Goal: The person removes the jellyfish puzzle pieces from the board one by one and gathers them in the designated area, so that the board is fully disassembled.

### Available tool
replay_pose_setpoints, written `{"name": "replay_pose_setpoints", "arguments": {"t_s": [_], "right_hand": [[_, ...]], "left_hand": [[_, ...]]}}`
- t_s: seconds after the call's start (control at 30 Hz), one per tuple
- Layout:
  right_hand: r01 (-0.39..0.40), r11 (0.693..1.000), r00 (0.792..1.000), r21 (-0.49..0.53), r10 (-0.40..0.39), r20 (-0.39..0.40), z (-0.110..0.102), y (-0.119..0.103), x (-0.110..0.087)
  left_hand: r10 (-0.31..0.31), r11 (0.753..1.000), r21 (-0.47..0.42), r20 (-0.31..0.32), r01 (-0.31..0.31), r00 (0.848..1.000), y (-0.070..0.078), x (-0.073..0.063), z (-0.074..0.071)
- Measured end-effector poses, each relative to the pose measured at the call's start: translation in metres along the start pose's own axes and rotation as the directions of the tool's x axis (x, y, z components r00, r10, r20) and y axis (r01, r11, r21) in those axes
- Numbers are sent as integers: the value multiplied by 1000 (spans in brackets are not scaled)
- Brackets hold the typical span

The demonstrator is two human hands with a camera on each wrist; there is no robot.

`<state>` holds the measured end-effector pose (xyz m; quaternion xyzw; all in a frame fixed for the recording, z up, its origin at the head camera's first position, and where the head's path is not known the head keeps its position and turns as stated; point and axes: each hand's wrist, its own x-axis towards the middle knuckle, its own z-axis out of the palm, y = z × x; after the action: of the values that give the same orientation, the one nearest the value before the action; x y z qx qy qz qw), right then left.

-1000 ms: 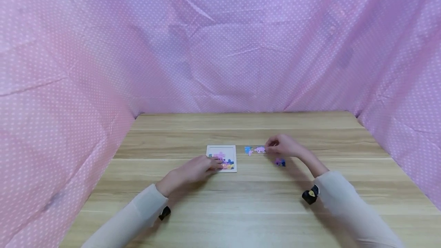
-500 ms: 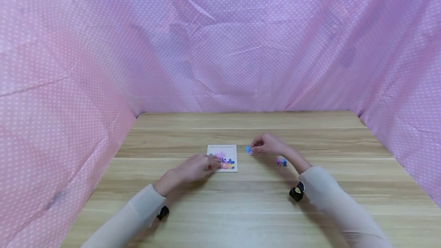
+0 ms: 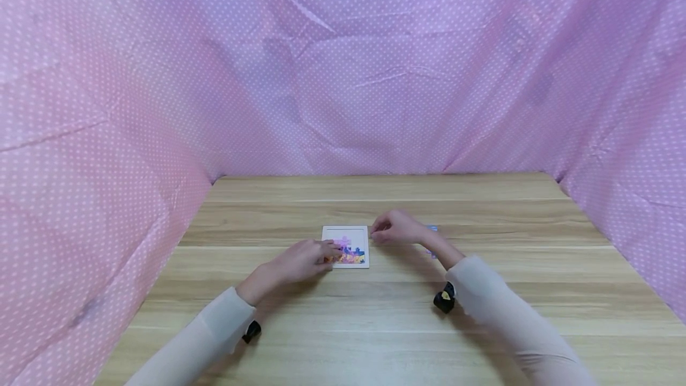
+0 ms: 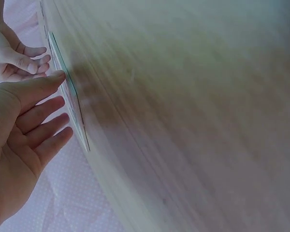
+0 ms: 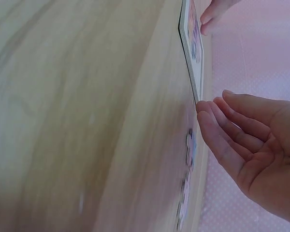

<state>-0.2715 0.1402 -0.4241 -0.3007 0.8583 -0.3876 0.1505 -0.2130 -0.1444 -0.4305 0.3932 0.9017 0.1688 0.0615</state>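
Sleeves (image 3: 514, 314): pale; one enters at the lower left of the frame, one at the lower right.
Black units (image 3: 444, 298): one at each cuff, partly hidden.
Left hand (image 3: 302, 260): left of centre in the head view; fingers loosely extended over the lower left of the tray (image 3: 367, 249), gripping nothing.
Tray: white, square, flat, just below the frame's centre; pink, blue and yellow puzzle pieces (image 3: 354, 254) lie joined in its lower part.
Right hand (image 3: 398, 228): just right of the tray; fingers relaxed, thumb apart, no piece visible in the grip; contact with the rim cannot be told.
Loose pieces (image 5: 190, 150): flat on the wooden table (image 3: 343, 195); partly behind the right forearm in the head view.
Cloth (image 3: 343, 76): pink, white-dotted, across the upper half.
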Motion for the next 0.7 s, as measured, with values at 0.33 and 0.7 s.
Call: {"name": "replay_pose_setpoints", "arguments": {"t_s": [0.33, 0.7], "right_hand": [[-1, 999, 1000, 49, 0, 22, 11, -7, 12], [11, 1000, 1000, 14, -11, 16, 23, -17, 25]], "left_hand": [[9, 1000, -6, 22, -9, 1000, -3, -1, 2], [56, 998, 8, 21, -56, 998, -5, 0, 2]]}}
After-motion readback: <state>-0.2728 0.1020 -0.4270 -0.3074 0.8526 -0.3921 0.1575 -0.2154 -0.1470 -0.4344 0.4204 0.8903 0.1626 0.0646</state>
